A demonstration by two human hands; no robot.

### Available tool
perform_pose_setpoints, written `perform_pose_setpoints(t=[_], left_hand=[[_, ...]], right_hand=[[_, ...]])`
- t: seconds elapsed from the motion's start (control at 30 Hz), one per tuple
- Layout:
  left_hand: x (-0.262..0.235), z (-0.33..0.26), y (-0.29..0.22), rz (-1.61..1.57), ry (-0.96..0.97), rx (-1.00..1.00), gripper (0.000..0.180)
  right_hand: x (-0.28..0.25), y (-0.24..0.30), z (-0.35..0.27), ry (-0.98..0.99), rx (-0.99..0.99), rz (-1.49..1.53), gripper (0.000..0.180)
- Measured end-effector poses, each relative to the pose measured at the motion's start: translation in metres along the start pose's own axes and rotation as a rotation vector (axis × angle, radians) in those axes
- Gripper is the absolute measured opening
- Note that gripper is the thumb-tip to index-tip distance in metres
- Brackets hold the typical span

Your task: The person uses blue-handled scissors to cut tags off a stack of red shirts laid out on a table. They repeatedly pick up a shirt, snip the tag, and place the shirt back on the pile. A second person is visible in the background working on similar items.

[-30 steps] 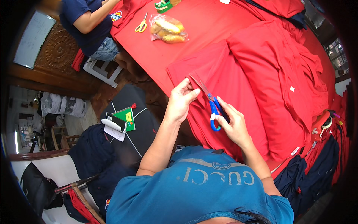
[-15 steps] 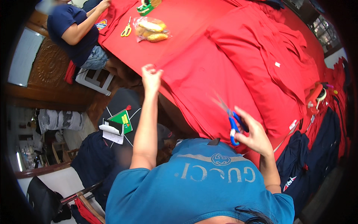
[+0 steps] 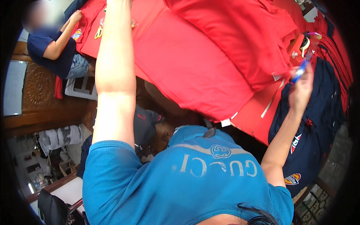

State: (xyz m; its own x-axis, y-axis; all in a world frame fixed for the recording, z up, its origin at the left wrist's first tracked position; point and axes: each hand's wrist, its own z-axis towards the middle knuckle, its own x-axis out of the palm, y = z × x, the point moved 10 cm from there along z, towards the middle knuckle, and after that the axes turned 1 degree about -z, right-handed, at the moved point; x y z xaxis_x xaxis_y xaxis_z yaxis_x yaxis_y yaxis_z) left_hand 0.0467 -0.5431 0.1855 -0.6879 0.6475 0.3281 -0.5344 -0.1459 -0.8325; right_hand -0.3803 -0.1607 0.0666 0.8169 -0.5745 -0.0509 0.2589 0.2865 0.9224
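At the right, my right hand [image 3: 302, 88] is closed round blue-handled scissors [image 3: 300, 72], which are somewhat blurred. They are close to a red tape dispenser [image 3: 297, 45] with a pale roll. My left arm [image 3: 115, 71] stretches far forward over the table's left side, and its hand lies beyond the upper edge of the picture. Spread in front of me is a red cloth [image 3: 187, 63], with a thicker red fold [image 3: 228, 30] lying across its far right part. A white tag [image 3: 225, 122] shows at the near edge of the cloth. Yellow scissors [image 3: 98, 32] lie just left of my forearm.
Navy garments [image 3: 307, 127] hang at the table's right side, beside more red garments [image 3: 337, 48]. Across on the left, a person in a navy shirt [image 3: 50, 48] handles red cloth. A white stool [image 3: 80, 88] stands near that person. A narrow pale strip [image 3: 272, 99] lies by the right corner.
My left arm has reached forward until its hand left the picture. My right hand has moved right and away from me with the blue scissors. The whole view has shifted.
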Motion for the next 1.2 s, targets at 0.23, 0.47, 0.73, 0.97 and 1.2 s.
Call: perform_pose_setpoints(t=[0.23,0.47,0.73,0.97,1.2], left_hand=[[0.123,-0.19,0.088,1.191,0.252,-0.464,0.038],[0.13,-0.461,0.231,0.616,-0.197,-1.162,0.036],[0.185,-0.506,0.252,-0.121,-0.795,-0.801,0.011],[0.212,-0.493,0.225,-0.383,-0.838,-0.67,0.013],[0.233,-0.488,0.218,-0.088,-0.496,-0.792,0.026]], right_hand=[[-0.012,0.001,-0.049,0.043,0.151,0.108,0.052],[0.131,-0.051,-0.171,0.437,0.512,0.205,0.053],[0.131,-0.081,-0.202,0.418,0.527,0.029,0.055],[0.128,-0.085,-0.205,0.411,0.526,0.143,0.053],[0.121,-0.07,-0.21,0.418,0.55,0.206,0.056]])
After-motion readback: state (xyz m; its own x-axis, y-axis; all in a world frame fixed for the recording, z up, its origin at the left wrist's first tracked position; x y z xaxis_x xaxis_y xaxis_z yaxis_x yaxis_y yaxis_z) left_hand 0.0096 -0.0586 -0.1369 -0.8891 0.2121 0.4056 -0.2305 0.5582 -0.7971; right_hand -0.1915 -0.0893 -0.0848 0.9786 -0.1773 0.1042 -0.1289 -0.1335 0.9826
